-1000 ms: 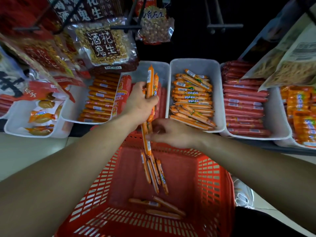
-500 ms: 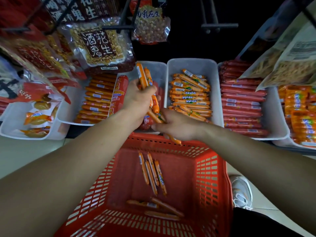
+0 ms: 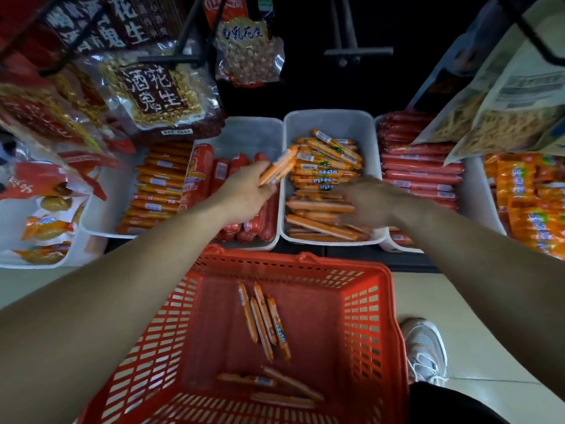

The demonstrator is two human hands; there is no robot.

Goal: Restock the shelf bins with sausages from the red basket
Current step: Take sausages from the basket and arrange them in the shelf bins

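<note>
The red basket (image 3: 305, 264) stands below the shelf with several thin orange sausages (image 3: 263, 319) lying on its floor. My left hand (image 3: 244, 194) grips a small bunch of orange sausages (image 3: 278, 168) above the rim between two bins. My right hand (image 3: 373, 203) lies palm down and motion-blurred inside the white bin (image 3: 330, 123), on top of its pile of matching orange sausages (image 3: 324, 169). The blur hides whether its fingers hold anything.
A bin of thick red sausages (image 3: 244, 169) is under my left hand, with a bin of orange sticks (image 3: 159, 188) further left. Long red sausages (image 3: 422, 169) and orange packs (image 3: 526, 194) lie to the right. Peanut bags (image 3: 159, 93) hang overhead. My shoe (image 3: 425, 347) is beside the basket.
My right hand moved from the basket's rim up and right into the white bin with its sausages. My left hand tilted its bunch to the right, toward that bin.
</note>
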